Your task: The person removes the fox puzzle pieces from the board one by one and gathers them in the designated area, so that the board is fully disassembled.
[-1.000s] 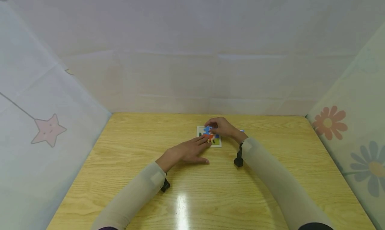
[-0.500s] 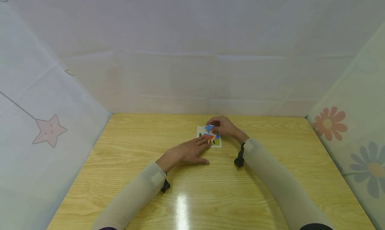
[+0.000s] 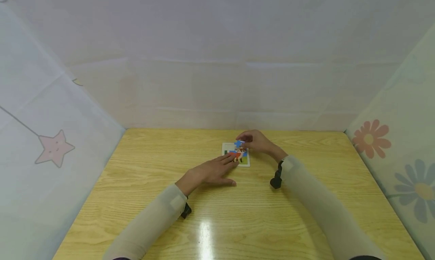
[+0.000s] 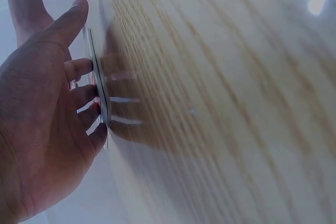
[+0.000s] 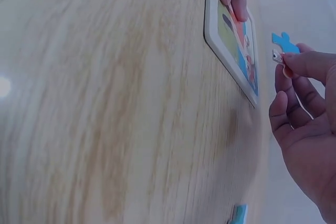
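A small jigsaw puzzle board (image 3: 244, 161) with a pale frame and a colourful picture lies near the back of the wooden table. My left hand (image 3: 217, 172) rests its outstretched fingertips on the board's left part, thumb spread aside. In the left wrist view, the fingers of that hand (image 4: 47, 114) touch the board (image 4: 98, 72) along its edge. My right hand (image 3: 259, 142) pinches a blue puzzle piece (image 3: 239, 143) above the board's upper right. In the right wrist view, this piece (image 5: 286, 43) shows white and red parts between thumb and fingers, apart from the board.
Another blue piece (image 5: 240, 213) lies on the table at the bottom of the right wrist view. The wooden tabletop (image 3: 163, 146) meets a pale cloth backdrop (image 3: 187, 82) behind and at both sides. Each wrist wears a black camera.
The right hand has drawn the blue puzzle piece up off the board and shifted slightly right and back with it. The left hand has stayed in place on the board.
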The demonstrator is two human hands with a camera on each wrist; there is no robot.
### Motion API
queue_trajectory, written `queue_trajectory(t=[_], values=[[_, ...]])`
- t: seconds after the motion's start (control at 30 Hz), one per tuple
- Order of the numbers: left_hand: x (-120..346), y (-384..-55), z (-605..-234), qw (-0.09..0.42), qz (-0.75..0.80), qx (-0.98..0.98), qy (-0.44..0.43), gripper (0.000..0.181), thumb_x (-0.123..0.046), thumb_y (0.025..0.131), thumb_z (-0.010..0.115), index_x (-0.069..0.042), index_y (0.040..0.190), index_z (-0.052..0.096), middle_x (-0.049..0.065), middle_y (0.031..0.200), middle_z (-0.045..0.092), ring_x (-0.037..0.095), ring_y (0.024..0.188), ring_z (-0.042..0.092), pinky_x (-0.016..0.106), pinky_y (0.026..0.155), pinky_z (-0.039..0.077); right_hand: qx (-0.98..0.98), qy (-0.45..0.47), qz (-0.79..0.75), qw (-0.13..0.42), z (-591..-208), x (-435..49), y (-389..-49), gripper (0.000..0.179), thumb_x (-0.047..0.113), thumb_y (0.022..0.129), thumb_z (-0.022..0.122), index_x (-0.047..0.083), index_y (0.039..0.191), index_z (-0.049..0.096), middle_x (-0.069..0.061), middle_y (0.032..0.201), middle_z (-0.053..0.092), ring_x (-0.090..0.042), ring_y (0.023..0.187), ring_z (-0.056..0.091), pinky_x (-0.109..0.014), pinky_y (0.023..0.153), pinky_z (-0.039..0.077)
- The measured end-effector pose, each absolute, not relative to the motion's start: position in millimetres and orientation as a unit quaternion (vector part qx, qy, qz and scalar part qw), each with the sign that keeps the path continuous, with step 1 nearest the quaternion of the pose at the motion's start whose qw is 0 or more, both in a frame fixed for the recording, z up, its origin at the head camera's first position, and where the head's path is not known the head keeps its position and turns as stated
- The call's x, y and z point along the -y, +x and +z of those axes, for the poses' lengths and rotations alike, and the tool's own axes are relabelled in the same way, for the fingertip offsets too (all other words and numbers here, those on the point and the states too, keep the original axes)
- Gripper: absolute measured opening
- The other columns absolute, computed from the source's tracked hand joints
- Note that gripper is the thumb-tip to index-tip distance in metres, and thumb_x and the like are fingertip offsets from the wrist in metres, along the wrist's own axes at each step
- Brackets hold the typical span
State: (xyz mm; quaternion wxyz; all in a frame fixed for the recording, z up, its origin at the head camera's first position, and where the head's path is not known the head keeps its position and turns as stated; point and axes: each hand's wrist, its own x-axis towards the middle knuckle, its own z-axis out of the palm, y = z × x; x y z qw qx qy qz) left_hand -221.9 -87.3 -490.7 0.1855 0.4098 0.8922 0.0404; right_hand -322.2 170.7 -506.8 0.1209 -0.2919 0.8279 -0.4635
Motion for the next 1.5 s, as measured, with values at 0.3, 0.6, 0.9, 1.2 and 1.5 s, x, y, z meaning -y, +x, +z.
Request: queue_trajectory(t=[0.3, 0.6, 0.9, 1.2, 1.5], values=[[88, -224, -492, 0.182, 0.042, -0.894, 0.408, 0.087, -0.068, 0.105, 0.048, -0.016, 0.171, 0.023, 0.011, 0.179, 0.004, 0.033, 0.165, 0.006, 0.051, 0.129, 0.025, -0.834, -0.289, -0.452, 0.127, -501, -185, -319, 0.033, 0.001, 0.100, 0.073, -0.005, 0.132, 0.070, -0.014, 0.121, 0.075, -0.028, 0.106, 0.072, -0.031, 0.084, 0.057], [88, -223, -492, 0.179, 0.042, -0.893, 0.410, 0.088, -0.068, 0.105, 0.047, -0.016, 0.171, 0.021, 0.011, 0.179, 0.004, 0.033, 0.165, 0.005, 0.051, 0.130, 0.022, -0.837, -0.286, -0.447, 0.135, -493, -201, -313, 0.033, -0.001, 0.100, 0.072, -0.006, 0.132, 0.069, -0.021, 0.127, 0.073, -0.034, 0.113, 0.072, -0.041, 0.092, 0.059], [87, -222, -493, 0.182, 0.047, -0.893, 0.410, 0.087, -0.067, 0.105, 0.048, -0.017, 0.171, 0.022, 0.011, 0.179, 0.005, 0.032, 0.165, 0.005, 0.050, 0.131, 0.022, -0.844, -0.276, -0.441, 0.128, -496, -223, -308, 0.032, -0.002, 0.099, 0.072, -0.005, 0.130, 0.071, -0.019, 0.122, 0.075, -0.030, 0.103, 0.073, -0.030, 0.080, 0.058], [87, -222, -494, 0.184, 0.048, -0.891, 0.413, 0.087, -0.066, 0.106, 0.048, -0.015, 0.171, 0.021, 0.011, 0.179, 0.003, 0.032, 0.165, 0.004, 0.050, 0.132, 0.018, -0.841, -0.277, -0.448, 0.125, -499, -244, -306, 0.031, 0.002, 0.100, 0.073, -0.003, 0.130, 0.071, -0.021, 0.126, 0.073, -0.033, 0.108, 0.072, -0.038, 0.083, 0.059], [88, -222, -494, 0.183, 0.050, -0.891, 0.413, 0.086, -0.065, 0.106, 0.048, -0.015, 0.171, 0.021, 0.012, 0.178, 0.004, 0.032, 0.165, 0.004, 0.050, 0.132, 0.018, -0.845, -0.267, -0.444, 0.131, -495, -265, -302, 0.031, 0.001, 0.100, 0.072, -0.005, 0.130, 0.071, -0.021, 0.127, 0.073, -0.036, 0.115, 0.071, -0.039, 0.090, 0.059]])
